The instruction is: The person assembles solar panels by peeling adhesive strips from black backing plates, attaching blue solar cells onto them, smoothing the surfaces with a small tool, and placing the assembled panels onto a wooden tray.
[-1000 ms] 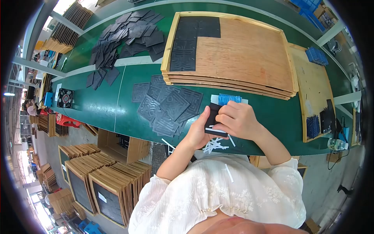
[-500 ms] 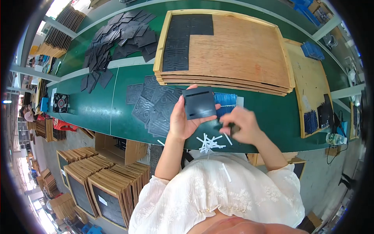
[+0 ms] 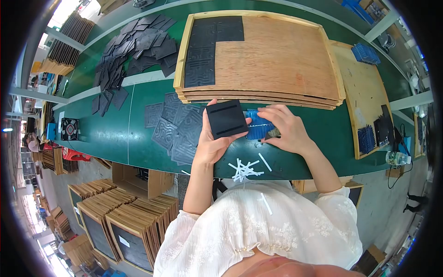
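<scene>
My left hand [image 3: 208,147] grips a flat black square plate [image 3: 226,119] with two long dark bars or slots across its face, tilted toward me. Just right of it, my right hand [image 3: 290,131] rests with curled fingers at a bundle of blue ribbed plastic pieces [image 3: 259,132]. A small greyish item [image 3: 274,133] shows under those fingers; its kind cannot be made out. Nearer the table edge lies a loose pile of white strips [image 3: 243,171], with one single strip [image 3: 265,161] apart from it. Another white strip [image 3: 266,204] lies on my shirt.
Patterned black plates [image 3: 175,129] overlap to the left, and a heap of black plates [image 3: 143,44] sits behind. Stacked wooden trays [image 3: 272,64] stand ahead, the top one partly lined with black plates. At right are another wooden tray [image 3: 353,78] and a bottle [image 3: 398,158].
My right hand has moved up from above the white strips to the blue pieces. The black plate has shifted slightly left and turned in my left hand.
</scene>
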Demonstrator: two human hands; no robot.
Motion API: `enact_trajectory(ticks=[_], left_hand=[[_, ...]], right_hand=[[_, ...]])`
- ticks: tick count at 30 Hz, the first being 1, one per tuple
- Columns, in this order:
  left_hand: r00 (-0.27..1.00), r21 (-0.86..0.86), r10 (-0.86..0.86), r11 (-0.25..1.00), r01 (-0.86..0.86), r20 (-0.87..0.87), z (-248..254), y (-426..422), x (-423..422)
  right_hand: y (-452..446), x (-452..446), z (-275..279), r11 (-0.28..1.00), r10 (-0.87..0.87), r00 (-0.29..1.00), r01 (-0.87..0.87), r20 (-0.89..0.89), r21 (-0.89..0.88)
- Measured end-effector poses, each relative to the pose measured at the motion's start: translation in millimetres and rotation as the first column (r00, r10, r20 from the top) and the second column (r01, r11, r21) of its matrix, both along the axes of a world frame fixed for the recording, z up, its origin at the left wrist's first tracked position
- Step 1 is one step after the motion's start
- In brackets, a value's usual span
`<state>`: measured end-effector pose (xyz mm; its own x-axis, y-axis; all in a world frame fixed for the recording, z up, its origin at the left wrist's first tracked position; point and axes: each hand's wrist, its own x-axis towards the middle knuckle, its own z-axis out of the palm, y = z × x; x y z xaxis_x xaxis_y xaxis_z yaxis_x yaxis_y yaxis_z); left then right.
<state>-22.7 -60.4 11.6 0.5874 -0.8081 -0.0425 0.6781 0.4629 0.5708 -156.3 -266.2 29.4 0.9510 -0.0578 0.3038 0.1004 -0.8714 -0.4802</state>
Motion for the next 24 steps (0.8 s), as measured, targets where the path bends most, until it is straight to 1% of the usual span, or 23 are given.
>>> enact_trajectory(ticks=[1, 4, 7, 10, 13, 16, 20, 22, 24], left_hand=[[1.0, 0.021, 0.01, 1.0, -0.01, 0.005, 1.0, -0.6, -0.1], [0.998, 0.011, 0.037, 0.999, -0.037, 0.048, -2.1, -3.1, 0.7], [0.988, 0.074, 0.103, 0.991, -0.112, 0.114, -2.9, -5.1, -0.8], [0.965, 0.163, 0.135, 0.971, -0.174, 0.225, -7.9, -4.9, 2.4], [0.96, 0.181, 0.161, 0.962, -0.205, 0.231, -6.3, -5.3, 2.4], [0.953, 0.213, 0.16, 0.953, -0.217, 0.257, -8.2, -4.2, 3.6], [0.966, 0.218, 0.115, 0.962, -0.167, 0.232, -6.2, -7.8, -0.9], [0.968, 0.203, 0.078, 0.971, -0.128, 0.237, -6.5, -12.2, -8.6], [0.959, 0.209, 0.041, 0.972, -0.103, 0.281, -8.4, -18.3, -16.5]], right_hand=[[0.0, 0.2, -1.0, 1.0, 0.003, 1.0, -0.003, 0.001, 0.0], [-0.3, 1.2, -1.1, 1.0, 0.011, 1.0, -0.011, 0.012, 0.006], [0.0, 1.0, 1.4, 1.0, 0.011, 1.0, -0.011, 0.018, 0.01], [0.3, 0.0, 1.0, 1.0, 0.008, 1.0, -0.009, 0.02, 0.019], [-1.7, -1.3, 0.5, 0.999, 0.009, 0.999, -0.011, 0.043, 0.04], [-3.6, -2.9, 7.8, 0.997, 0.007, 0.999, -0.01, 0.053, 0.07], [-0.9, -1.6, 25.4, 0.992, 0.011, 0.996, -0.022, 0.089, 0.124], [1.9, 2.3, 33.0, 0.987, 0.035, 0.99, -0.055, 0.137, 0.15], [4.9, 6.4, 34.0, 0.982, 0.054, 0.984, -0.084, 0.172, 0.17]])
